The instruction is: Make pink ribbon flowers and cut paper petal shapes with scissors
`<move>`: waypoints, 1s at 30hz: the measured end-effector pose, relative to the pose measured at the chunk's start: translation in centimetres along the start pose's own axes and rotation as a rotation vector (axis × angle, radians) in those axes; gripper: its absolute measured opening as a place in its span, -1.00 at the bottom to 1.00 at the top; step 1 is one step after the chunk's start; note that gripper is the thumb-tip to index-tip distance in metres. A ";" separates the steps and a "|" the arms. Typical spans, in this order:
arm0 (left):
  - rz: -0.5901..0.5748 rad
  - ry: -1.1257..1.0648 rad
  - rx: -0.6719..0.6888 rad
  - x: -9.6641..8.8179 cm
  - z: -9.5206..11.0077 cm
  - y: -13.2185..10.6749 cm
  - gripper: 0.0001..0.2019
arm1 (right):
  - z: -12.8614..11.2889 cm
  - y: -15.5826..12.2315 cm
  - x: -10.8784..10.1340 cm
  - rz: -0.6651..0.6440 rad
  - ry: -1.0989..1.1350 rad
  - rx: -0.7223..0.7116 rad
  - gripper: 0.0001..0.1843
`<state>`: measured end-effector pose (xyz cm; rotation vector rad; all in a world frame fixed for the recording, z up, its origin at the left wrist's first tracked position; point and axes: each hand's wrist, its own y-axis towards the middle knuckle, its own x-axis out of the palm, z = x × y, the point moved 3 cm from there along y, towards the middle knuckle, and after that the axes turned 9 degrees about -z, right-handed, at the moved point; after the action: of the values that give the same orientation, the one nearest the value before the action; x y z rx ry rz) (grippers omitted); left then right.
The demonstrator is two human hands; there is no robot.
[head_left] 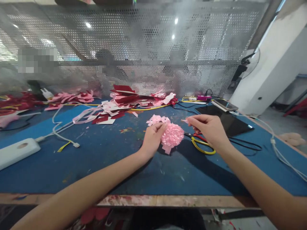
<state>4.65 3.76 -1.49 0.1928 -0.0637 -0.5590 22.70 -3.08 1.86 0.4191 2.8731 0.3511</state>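
A pink ruffled paper flower (172, 136) is held above the blue table by my left hand (152, 138), its thumb and fingers pinched at the flower's left side. A flat pink tab hangs from the flower's lower edge, and more pink petals stick out behind the hand. To the right, my right hand (208, 128) pinches a small pale pink paper piece (185, 121) between thumb and fingertips, apart from the flower. Scissors (203, 147) with yellow and red handles lie just under and beside my right hand, partly hidden by it.
Red, pink and white paper scraps (129, 102) are heaped at the back. A white power bank (20, 153) with a cable lies at left. On the right are a black tablet (230, 124) and a phone (225, 104). A perforated metal screen (144, 48) stands behind the table (107, 172).
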 end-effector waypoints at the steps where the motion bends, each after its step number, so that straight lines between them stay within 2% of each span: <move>1: -0.006 0.047 0.004 0.0 -0.1 -0.2 -0.70 | 0.1 0.0 0.0 -0.012 0.017 0.006 -0.70; 5: -0.011 0.038 -0.048 -0.4 -0.8 -0.6 -0.73 | 0.7 0.1 0.3 -0.090 -0.009 0.075 -0.64; 8: -0.025 -0.046 -0.093 -0.6 -1.2 -0.6 -0.75 | 1.1 0.4 0.3 -0.270 -0.352 0.131 -0.54; 9: -0.028 -0.067 -0.109 -0.6 -1.2 -0.6 -0.75 | 1.0 0.5 -0.1 -0.284 -0.511 0.114 -0.50; 10: -0.028 -0.085 -0.128 -0.7 -1.2 -0.6 -0.76 | 0.7 0.7 -0.7 -0.248 -0.669 0.088 -0.48; 12: -0.021 -0.104 -0.170 -0.9 -1.1 -0.6 -0.76 | 0.1 1.1 -2.9 -0.039 -0.940 0.073 -0.46; 14: -0.010 -0.095 -0.196 -1.0 -1.1 -0.6 -0.76 | 0.3 1.6 -5.4 0.129 -1.139 0.211 -0.45; 15: -0.003 -0.084 -0.200 -1.1 -1.0 -0.6 -0.76 | 0.9 1.9 -6.6 0.148 -1.196 0.315 -0.44; 17: 0.015 -0.070 -0.203 -1.2 -0.9 -0.5 -0.76 | 2.8 2.6 -8.3 0.062 -1.239 0.499 -0.43; 20: 0.057 -0.076 -0.209 -1.4 -0.8 -0.3 -0.78 | 6.1 3.8 -9.0 -0.150 -1.192 0.563 -0.38; 21: 0.069 -0.085 -0.210 -1.6 -0.7 -0.3 -0.79 | 7.0 4.2 -9.0 -0.173 -1.188 0.589 -0.37; 23: 0.076 -0.120 -0.216 -1.8 -0.5 -0.1 -0.81 | 8.1 4.7 -8.6 -0.175 -1.186 0.614 -0.38; 26: 0.058 -0.240 -0.254 -2.3 -0.2 0.3 -0.87 | 8.2 5.1 -7.7 -0.153 -1.207 0.574 -0.42; 28: 0.053 -0.320 -0.276 -2.7 -0.1 0.6 -0.92 | 8.0 5.1 -7.2 -0.133 -1.226 0.536 -0.38; 30: 0.052 -0.347 -0.280 -3.0 -0.1 0.9 -0.93 | 7.8 4.9 -6.8 -0.058 -1.265 0.512 -0.29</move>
<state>2.56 6.08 -1.40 -0.1796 -0.3248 -0.5389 32.20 1.02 -3.00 0.4126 1.6676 -0.5158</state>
